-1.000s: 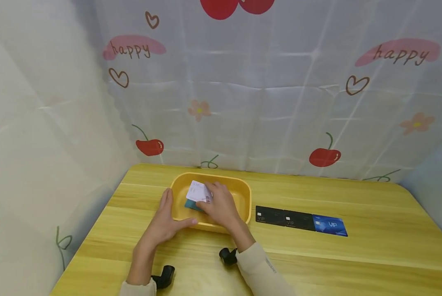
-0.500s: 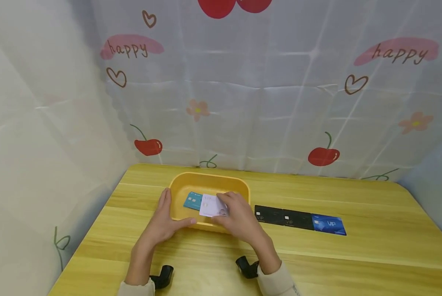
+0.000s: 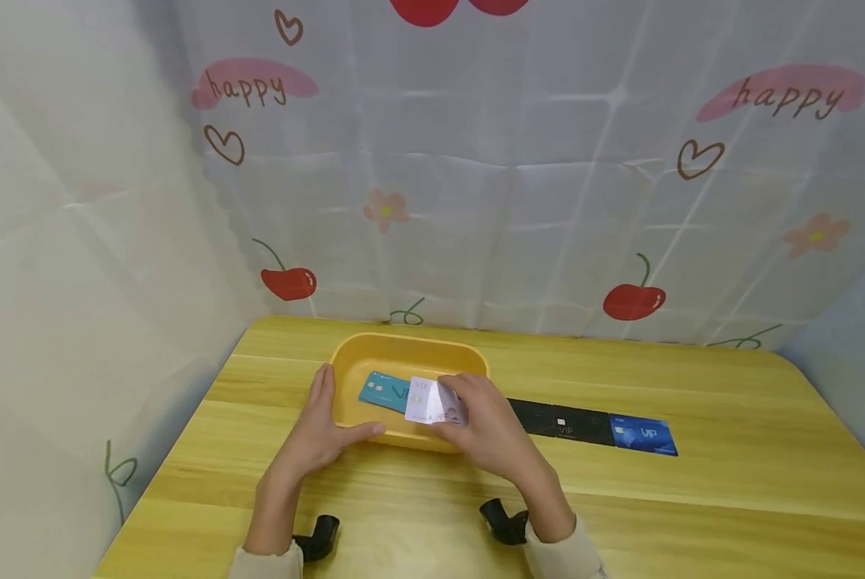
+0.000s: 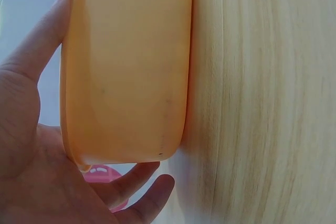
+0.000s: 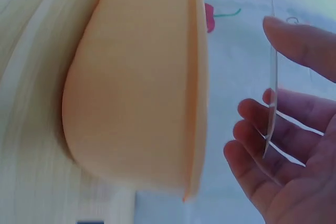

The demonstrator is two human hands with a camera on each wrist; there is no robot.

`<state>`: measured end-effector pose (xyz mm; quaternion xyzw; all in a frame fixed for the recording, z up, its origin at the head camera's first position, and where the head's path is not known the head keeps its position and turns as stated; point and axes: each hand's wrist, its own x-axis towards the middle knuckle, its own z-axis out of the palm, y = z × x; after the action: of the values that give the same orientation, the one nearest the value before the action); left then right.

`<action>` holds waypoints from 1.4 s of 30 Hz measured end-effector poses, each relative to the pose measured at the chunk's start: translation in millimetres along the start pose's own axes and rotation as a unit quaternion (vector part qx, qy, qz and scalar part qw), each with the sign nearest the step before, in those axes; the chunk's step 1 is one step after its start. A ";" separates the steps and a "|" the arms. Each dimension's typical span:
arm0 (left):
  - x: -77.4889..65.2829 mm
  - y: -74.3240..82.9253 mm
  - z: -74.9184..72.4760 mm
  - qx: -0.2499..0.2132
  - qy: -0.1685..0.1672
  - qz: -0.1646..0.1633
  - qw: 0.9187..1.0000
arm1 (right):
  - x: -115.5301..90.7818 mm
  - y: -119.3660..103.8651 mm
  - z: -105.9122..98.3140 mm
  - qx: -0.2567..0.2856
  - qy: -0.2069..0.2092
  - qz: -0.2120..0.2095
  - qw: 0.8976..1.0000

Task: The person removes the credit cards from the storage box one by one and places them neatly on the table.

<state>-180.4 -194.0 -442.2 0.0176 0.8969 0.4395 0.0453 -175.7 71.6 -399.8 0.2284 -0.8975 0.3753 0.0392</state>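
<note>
White card lifted over the yellow tray

My right hand (image 3: 486, 430) pinches a white card (image 3: 427, 401) between thumb and fingers (image 5: 294, 43), holding it over the near right part of the yellow tray (image 3: 403, 351) — the tray sits on the worktop (image 3: 693, 515). My left hand (image 3: 317, 430) grips the tray's near left rim, thumb curled along the near wall. A teal card (image 3: 380, 392) lies inside the tray; to its right on the worktop sit two black cards (image 3: 573, 424) and a blue card (image 3: 644, 435) in a row.
</note>
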 end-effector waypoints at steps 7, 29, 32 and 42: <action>-0.1 -0.8 -2.1 0.007 -0.002 0.002 1.000 | -13.6 15.7 -13.2 -0.025 -0.005 -0.006 1.000; -1.8 -0.8 -0.7 -0.004 -0.002 0.002 1.000 | -33.0 37.6 -44.9 -0.052 -0.038 0.019 0.998; -1.7 -1.3 -0.1 -0.005 -0.003 0.000 1.000 | -34.2 39.5 -47.1 -0.052 -0.038 0.022 0.998; -1.9 -1.5 -1.2 -0.005 -0.006 0.003 1.000 | -43.3 48.8 -55.3 -0.067 -0.045 0.062 0.995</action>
<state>-178.7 -196.0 -442.5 0.0228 0.8945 0.4437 0.0493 -164.1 156.3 -402.8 0.1860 -0.9340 0.3049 -0.0096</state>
